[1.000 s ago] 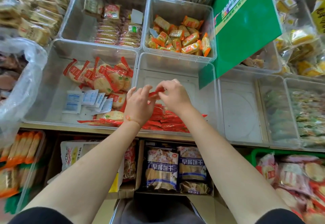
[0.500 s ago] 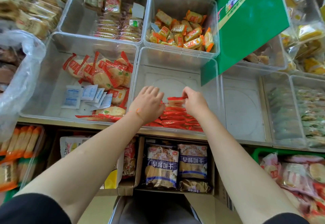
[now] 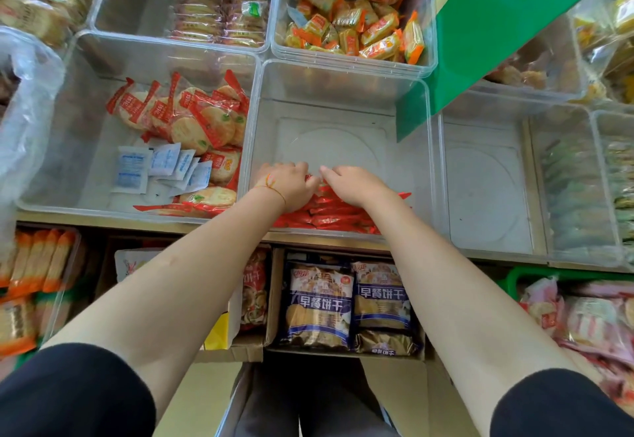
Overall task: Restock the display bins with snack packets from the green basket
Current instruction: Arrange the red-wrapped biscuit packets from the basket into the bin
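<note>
Fingertips hidden among red packets (image 3: 329,212)
Left hand (image 3: 286,184) and right hand (image 3: 353,184) rest, fingers curled, on the near pile; either grip's hold unclear.

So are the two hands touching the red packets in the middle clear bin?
Touching. The head view shows the left hand and right hand lying flat on top of the red packets in the clear bin, with no gap visible.
</note>
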`<state>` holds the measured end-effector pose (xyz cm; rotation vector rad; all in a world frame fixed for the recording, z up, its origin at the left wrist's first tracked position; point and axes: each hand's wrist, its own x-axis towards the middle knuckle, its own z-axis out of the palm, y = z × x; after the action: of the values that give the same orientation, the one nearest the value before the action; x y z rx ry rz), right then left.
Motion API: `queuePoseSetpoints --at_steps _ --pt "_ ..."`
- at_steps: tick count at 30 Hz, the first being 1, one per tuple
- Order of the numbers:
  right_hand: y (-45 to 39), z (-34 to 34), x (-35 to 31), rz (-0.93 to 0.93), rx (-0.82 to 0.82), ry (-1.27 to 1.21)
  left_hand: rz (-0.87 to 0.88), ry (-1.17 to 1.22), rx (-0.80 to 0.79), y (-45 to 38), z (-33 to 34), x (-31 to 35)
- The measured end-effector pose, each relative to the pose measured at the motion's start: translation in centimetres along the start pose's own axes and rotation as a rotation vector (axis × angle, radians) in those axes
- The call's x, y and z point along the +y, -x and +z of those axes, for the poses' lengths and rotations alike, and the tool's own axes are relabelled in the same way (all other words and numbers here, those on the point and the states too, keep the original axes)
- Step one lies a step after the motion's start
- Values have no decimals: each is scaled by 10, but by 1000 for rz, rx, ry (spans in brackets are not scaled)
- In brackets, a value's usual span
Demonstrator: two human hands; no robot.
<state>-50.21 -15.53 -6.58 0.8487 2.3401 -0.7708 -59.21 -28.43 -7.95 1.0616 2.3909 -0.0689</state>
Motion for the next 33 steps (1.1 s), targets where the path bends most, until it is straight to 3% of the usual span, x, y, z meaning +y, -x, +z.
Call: queuePoseSetpoints --at_steps 7,14,17,21,23,29,33 --pt "4 0 -9 37 27 171 48 -23 62 15 -2 1" --pt "33 3 -10 -61 195 86 71 24 212 44 -7 4" --pt "71 -4 -8 -134 377 14 132 148 366 68 -15 16" --pt "150 3 16 -231 639 -271 191 428 601 122 -18 54" --pt "184 15 38 -202 622 -331 201 455 575 144 -11 79" --pt "228 47 129 -39 444 -359 255 385 209 164 30 159" --pt "242 49 218 42 391 -347 238 336 49 160 59 229"
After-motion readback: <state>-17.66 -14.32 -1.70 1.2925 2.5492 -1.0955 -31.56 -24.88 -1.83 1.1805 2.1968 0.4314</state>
